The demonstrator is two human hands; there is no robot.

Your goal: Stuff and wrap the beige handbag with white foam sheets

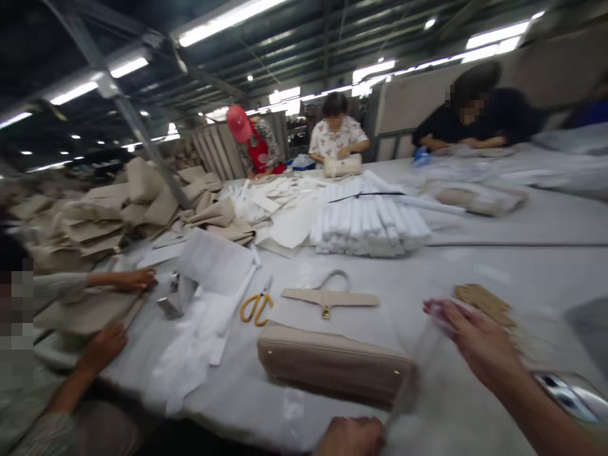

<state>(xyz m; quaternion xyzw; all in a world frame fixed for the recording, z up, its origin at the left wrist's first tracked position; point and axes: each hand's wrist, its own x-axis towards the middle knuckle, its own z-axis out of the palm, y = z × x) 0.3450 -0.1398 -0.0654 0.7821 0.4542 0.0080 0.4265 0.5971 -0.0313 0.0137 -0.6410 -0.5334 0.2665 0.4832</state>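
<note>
**Workshop table, beige handbag by two hands**

Under strip lights, people work around a pale table. Near its edge the beige handbag lies with its studded base towards me. The right hand pinches clear plastic narrowly beside it. The left hand is just below the bag, partly out of view — wide or closed, I can't tell. Orange-handled scissors lie to its left.

Dim hall under glaring ceiling tubes and bright windows, edges stretched and smeared, faces pixelated.
</note>
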